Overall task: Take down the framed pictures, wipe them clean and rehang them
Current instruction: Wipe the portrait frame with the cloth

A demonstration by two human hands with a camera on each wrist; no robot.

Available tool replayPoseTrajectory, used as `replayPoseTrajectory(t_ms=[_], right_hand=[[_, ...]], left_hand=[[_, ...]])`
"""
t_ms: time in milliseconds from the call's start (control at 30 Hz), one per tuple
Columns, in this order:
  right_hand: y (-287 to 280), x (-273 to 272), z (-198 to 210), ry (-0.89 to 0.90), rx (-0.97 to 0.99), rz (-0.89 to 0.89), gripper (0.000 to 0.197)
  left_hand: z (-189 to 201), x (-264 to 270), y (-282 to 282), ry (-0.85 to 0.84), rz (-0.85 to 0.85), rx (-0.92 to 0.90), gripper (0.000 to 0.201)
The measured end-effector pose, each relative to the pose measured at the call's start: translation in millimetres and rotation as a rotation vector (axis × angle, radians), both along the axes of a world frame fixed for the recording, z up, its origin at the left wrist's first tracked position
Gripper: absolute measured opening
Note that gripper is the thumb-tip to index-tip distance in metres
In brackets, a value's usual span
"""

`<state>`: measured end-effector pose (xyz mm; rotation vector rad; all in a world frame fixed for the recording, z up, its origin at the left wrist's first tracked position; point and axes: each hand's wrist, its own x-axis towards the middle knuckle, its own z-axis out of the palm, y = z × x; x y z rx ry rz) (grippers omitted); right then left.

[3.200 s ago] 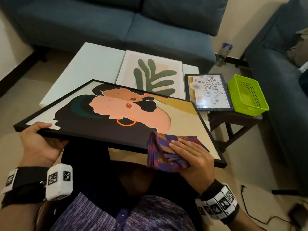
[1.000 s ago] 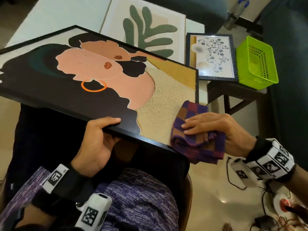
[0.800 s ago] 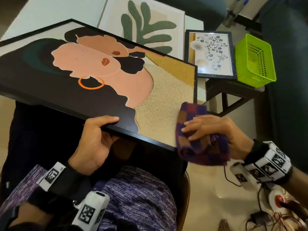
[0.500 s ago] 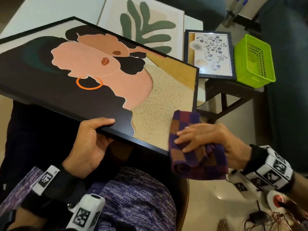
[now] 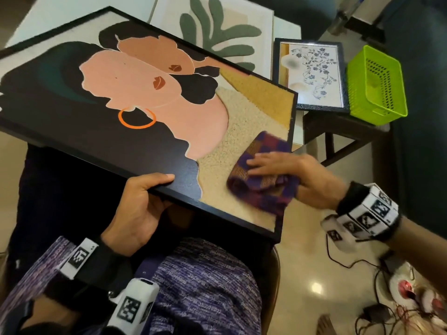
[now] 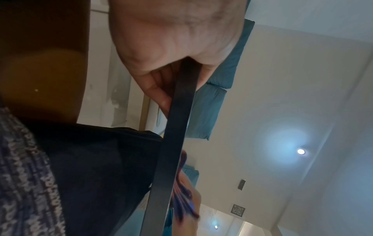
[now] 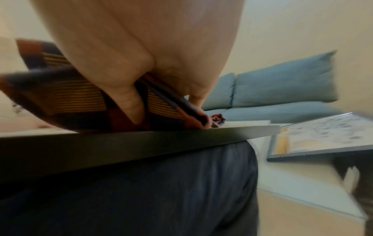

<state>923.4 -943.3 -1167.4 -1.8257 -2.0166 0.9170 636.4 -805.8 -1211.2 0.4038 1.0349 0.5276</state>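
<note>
While the large black-framed picture (image 5: 135, 112) lies tilted across the person's lap, its far left corner over the white table (image 5: 67, 18), the left hand (image 5: 135, 209) grips its near edge, thumb flat on the top of the frame and the other fingers curled underneath; the left wrist view shows the same clamp on the thin dark frame edge (image 6: 177, 127), palm at the top and fingers behind it. The right hand (image 5: 297, 180) lies on a folded purple checked cloth (image 5: 261, 175) and presses it onto the beige textured patch at the picture's near right corner, fingers straight and close together on top of the fabric; part of the cloth hangs past the frame's right edge under the palm. In the right wrist view the thumb (image 7: 131, 102) is tucked into a fold of the cloth (image 7: 80, 102) lying on the frame rim; that view is blurred. Beyond the held picture, a white-framed leaf print (image 5: 217, 25) lies flat on the white table, partly hidden by the big frame. To its right a smaller dark-framed floral picture (image 5: 312, 73) lies on a dark side table (image 5: 338, 126), touching or just beside a lime green plastic basket (image 5: 377, 85). Cables (image 5: 362, 267) trail on the floor at lower right.
</note>
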Motion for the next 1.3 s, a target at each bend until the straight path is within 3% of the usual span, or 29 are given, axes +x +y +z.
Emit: replayPoseTrajectory(t_ms=[100, 267, 433, 533, 600, 667, 800, 967, 1100, 1167, 1300], right_hand=[[5, 11, 0, -0.083, -0.002, -0.091, 0.047], [5, -36, 4, 0.019, -0.081, 0.272, 0.054], [36, 9, -9, -0.146, -0.047, -0.031, 0.087], [35, -31, -3, -0.079, -0.076, 0.142, 0.083], [31, -52, -3, -0.026, -0.08, 0.28, 0.078], [42, -35, -8, -0.046, -0.056, 0.242, 0.075], [57, 0, -9, -0.162, -0.049, -0.009, 0.079], [38, -57, -12, -0.079, -0.049, 0.27, 0.08], [52, -15, -21, -0.141, 0.008, 0.039, 0.074], [53, -20, -18, -0.162, 0.0, 0.008, 0.075], [39, -60, -16, -0.057, -0.028, 0.25, 0.069]], left_hand=[[2, 1, 0, 0.002, 0.003, -0.015, 0.016], [-2, -4, -1, -0.002, 0.027, -0.042, 0.013], [4, -2, -4, -0.018, 0.021, -0.051, 0.021], [3, -3, -1, -0.02, 0.006, -0.025, 0.041], [4, -3, -2, -0.033, -0.008, -0.036, 0.04], [1, -5, -3, -0.039, -0.006, -0.045, 0.03], [-2, -6, -2, -0.047, -0.029, -0.029, 0.045], [-3, -5, -4, -0.09, -0.032, -0.058, 0.042], [-12, -7, -3, -0.07, -0.004, -0.05, 0.019], [-9, -6, -3, -0.08, -0.026, -0.06, 0.015], [-6, -4, -6, -0.092, -0.049, -0.07, 0.046]])
